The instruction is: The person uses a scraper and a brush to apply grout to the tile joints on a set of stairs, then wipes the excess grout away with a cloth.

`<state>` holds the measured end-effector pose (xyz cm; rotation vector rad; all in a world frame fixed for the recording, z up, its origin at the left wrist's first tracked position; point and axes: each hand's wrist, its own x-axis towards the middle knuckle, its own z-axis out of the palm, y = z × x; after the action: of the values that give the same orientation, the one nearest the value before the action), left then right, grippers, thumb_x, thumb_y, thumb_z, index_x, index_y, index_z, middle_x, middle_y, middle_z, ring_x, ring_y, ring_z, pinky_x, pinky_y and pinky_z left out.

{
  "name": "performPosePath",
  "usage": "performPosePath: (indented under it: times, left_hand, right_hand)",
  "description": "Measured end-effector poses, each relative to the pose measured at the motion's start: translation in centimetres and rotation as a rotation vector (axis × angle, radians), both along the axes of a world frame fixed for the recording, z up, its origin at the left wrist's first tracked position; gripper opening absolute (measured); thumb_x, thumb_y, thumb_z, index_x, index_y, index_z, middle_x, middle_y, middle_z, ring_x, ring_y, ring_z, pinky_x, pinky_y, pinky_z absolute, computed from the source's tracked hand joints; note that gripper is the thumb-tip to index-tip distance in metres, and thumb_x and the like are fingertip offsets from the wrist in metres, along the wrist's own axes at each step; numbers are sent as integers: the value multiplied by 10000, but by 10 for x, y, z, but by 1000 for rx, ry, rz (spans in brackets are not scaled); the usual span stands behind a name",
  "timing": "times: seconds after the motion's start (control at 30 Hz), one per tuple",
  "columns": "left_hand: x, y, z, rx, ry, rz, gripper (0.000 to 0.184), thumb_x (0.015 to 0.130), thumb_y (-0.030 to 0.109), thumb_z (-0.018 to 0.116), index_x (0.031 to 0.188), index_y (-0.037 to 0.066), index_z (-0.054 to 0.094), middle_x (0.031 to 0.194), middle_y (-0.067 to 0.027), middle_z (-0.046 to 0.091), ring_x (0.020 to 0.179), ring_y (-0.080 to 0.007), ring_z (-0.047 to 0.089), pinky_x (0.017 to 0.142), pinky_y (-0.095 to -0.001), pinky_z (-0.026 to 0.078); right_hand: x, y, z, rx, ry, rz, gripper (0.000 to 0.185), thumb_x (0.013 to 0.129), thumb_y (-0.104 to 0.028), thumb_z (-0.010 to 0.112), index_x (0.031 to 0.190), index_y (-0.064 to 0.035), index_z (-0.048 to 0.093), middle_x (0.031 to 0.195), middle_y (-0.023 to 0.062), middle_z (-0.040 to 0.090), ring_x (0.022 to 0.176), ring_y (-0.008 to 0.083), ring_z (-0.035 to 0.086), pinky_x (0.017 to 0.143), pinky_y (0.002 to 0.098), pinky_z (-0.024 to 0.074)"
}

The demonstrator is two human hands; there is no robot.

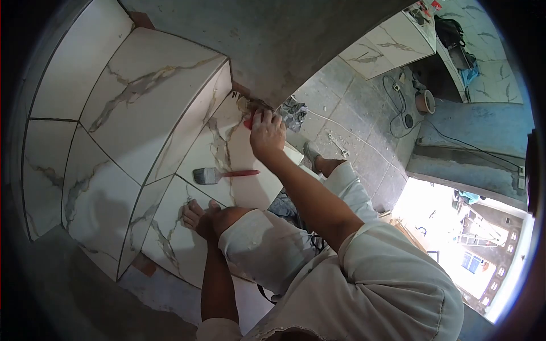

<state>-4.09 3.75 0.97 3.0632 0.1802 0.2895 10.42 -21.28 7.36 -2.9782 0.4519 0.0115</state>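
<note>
Marbled tiles (pixel 250 196) cover the step beneath both hands. At its far corner, against the grey wall, my right hand (pixel 268 133) is closed around a red object (pixel 248 123), mostly hidden by the fingers. Dark debris lies beside those fingers. My left hand (pixel 199 217) rests on the tiles near my knee, fingers apart and holding nothing. Between the hands lies a paintbrush (pixel 219 175) with a red handle and grey bristles, touched by neither hand.
A raised tiled ledge (pixel 153 96) runs along the left. Crumpled plastic (pixel 294 113) sits beyond the right hand. On the floor are a wrench (pixel 338 145), a white cable, a black cord (pixel 395 102) and a bucket (pixel 425 102). A bright doorway opens at lower right.
</note>
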Motion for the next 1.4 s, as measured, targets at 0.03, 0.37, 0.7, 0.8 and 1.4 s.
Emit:
performPosePath:
  times: [0.03, 0.37, 0.7, 0.8, 1.4]
  left_hand:
    - [1, 0, 0, 3, 3, -2, 622, 803, 516, 585, 1209, 49, 516, 1263, -196, 467, 1192, -378, 427, 991, -520, 323]
    - [0, -2, 1, 11, 22, 29, 624, 785, 497, 598, 1216, 55, 509, 1259, -188, 464, 1185, -371, 426, 991, -514, 321]
    - [2, -4, 3, 9, 25, 33, 629, 759, 465, 618, 1227, 62, 494, 1254, -169, 463, 1180, -352, 429, 985, -509, 331]
    - [1, -2, -1, 20, 7, 27, 623, 749, 454, 628, 1214, 60, 500, 1248, -167, 464, 1175, -351, 434, 980, -508, 337]
    - [0, -3, 4, -40, 31, 28, 600, 788, 448, 628, 1224, 67, 471, 1243, -171, 462, 1215, -364, 402, 1005, -527, 295]
  right_hand:
    - [4, -1, -6, -6, 4, -22, 461, 868, -170, 497, 1305, -26, 505, 1272, 178, 514, 1108, 359, 515, 936, 440, 437]
    - [8, -14, 28, 72, 96, 45, 365, 885, -169, 488, 1230, -75, 560, 1236, 139, 572, 1124, 340, 531, 946, 431, 437]
    - [14, 6, 42, 245, 280, 187, 359, 879, -153, 494, 1226, -92, 564, 1228, 112, 611, 1090, 354, 553, 960, 442, 414]
    - [14, 5, 40, 120, 104, 111, 375, 888, -162, 487, 1253, -107, 550, 1203, 105, 628, 1085, 358, 558, 961, 440, 414]
    - [52, 5, 30, 150, 103, 83, 319, 892, -198, 500, 1191, -112, 570, 1177, 153, 612, 1135, 388, 531, 959, 460, 429]
